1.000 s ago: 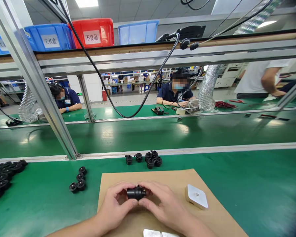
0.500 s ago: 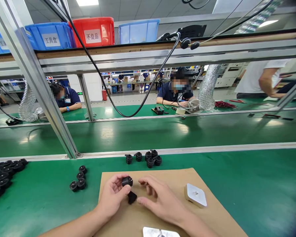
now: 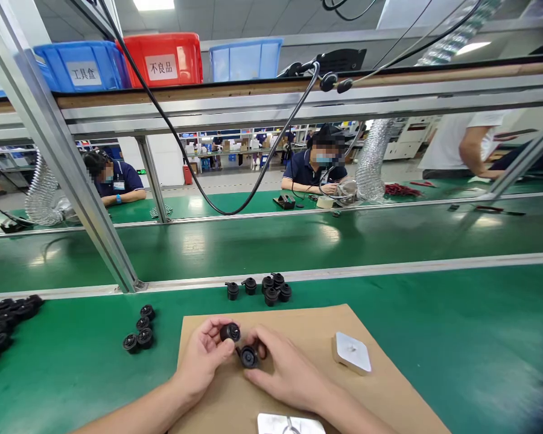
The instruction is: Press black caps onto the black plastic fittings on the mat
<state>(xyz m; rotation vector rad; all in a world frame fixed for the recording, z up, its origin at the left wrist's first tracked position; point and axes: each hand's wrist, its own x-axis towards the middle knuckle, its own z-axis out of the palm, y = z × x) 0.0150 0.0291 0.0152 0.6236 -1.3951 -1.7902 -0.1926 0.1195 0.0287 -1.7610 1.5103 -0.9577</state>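
Observation:
My left hand (image 3: 204,354) pinches a small black cylindrical part (image 3: 230,332) between thumb and fingers, its round end turned to the right. Just below and right of it, my right hand (image 3: 286,367) grips a black round cap (image 3: 248,357) with a ringed face and a small side spout. The two black pieces are close together above the brown cardboard sheet (image 3: 312,328). Whether they touch, I cannot tell.
A white-topped square block (image 3: 353,351) sits on the cardboard's right, and a metal block (image 3: 290,424) at the bottom edge. Several black parts (image 3: 271,290) stand behind, more (image 3: 139,337) to the left, beside a large pile (image 3: 2,328). A metal post (image 3: 85,193) rises at left.
My right hand has moved left and closed on the black cap, which now shows its round face. The cylinder in my left hand has turned slightly. The whole view has shifted a little.

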